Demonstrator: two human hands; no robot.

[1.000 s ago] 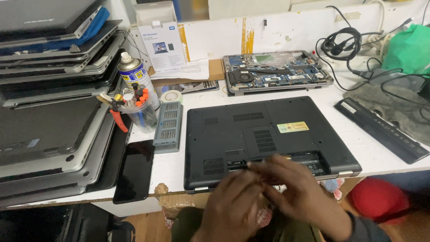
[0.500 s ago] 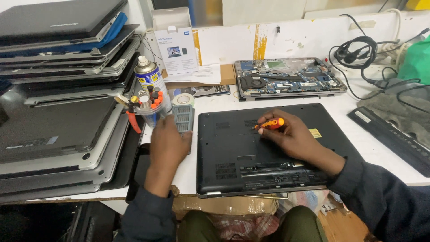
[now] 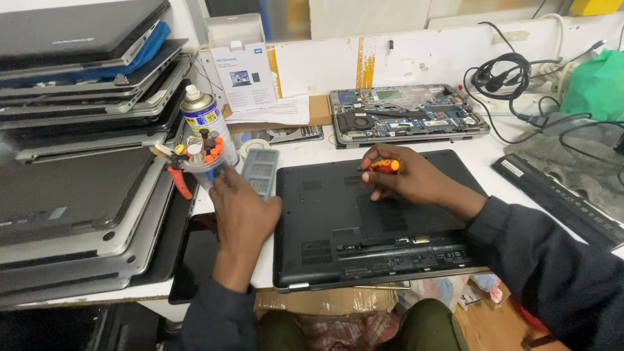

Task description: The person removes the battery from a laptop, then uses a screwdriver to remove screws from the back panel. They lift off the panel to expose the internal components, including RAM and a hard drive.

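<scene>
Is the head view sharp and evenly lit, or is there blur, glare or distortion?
Head view: mostly sharp, with even, soft light and faint shadows; the left hand and right hand show little motion blur; the upturned black laptop has a dull sheen without harsh glare; the laptop stack bows slightly at the wide-angle edge.

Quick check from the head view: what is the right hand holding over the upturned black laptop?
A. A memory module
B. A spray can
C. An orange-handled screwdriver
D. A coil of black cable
C: the right hand grips a small orange-handled screwdriver above the underside of the black laptop, while the spray can stands off to the left by the left hand.
</scene>
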